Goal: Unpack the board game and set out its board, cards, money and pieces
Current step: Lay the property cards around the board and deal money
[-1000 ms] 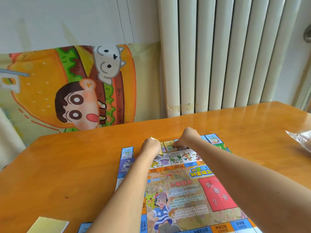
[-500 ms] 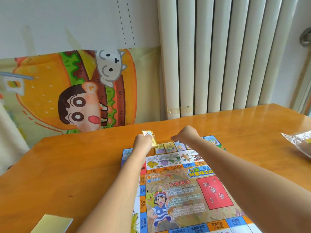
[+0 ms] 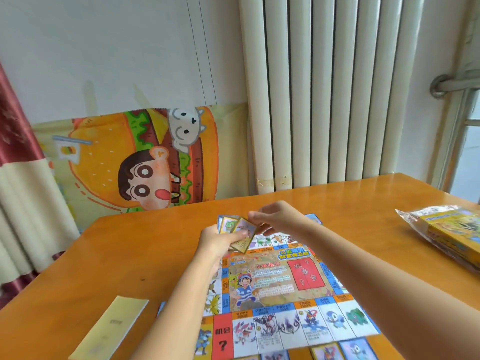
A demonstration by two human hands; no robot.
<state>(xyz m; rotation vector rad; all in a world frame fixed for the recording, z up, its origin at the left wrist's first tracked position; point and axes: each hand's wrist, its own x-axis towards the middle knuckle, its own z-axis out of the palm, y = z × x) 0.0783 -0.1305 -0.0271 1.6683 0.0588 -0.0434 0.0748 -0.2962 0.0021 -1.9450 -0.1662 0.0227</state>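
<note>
**A:** What has been altered in the last second?

**B:** Both hands have been lifted off the far row of the board (image 3: 272,279). A second ago they were pressed low against that edge. Now the cards (image 3: 237,228) are held above it, spread into a small fan where only a closed pack was seen before.

**A:** By which hand are they held?

**B:** By the left hand (image 3: 220,240), with the fingers wrapped round the lower end and the thumb laid across the faces. The right hand (image 3: 279,219) has been brought to the fan's upper corner with bent fingers. Whether a card is actually pinched there cannot be told, as the fingertips are blurred.

**A:** And the board itself?

**B:** It lies unfolded and flat on the desk (image 3: 130,255), under both forearms. A few laid cards (image 3: 355,349) are seen beside its near edge.

**A:** What is meant by this for the task?

**B:** One placement seems to have been finished, and the next card is probably being picked out. The board can be counted as set. Card dealing is judged to be under way, not complete.

**A:** What remains?

**B:** A yellow pad (image 3: 111,328) lies at the near left, and a wrapped box (image 3: 446,237) sits well apart at the right. Money and pieces cannot be made out as laid.
</note>
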